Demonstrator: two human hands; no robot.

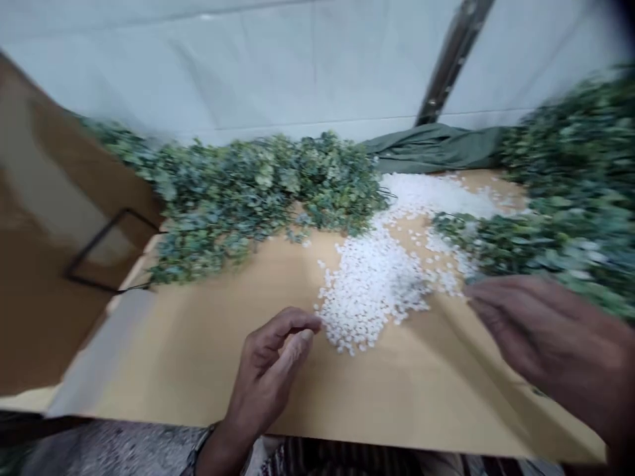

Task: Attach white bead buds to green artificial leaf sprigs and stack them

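My left hand (270, 367) is at the left edge of a spread of small white plastic pieces (370, 284). Its thumb and forefinger are bent together in a pinch, and anything between the tips is too small to make out. My right hand (550, 344), blurred by motion, hovers at the right beside artificial green leaf sprigs (530, 238). Its fingers point left toward the white pieces, and whether they hold anything does not show. The white pieces run back across the tabletop (208, 350) in a loose trail.
A long heap of artificial greenery (258, 178) lies along the back left. Dark green cloth (441, 149) is bunched against the pale wall (297, 66). At the left stands a brown board (49, 231) with a black wire frame (94, 241). The table's front edge is close to my body.
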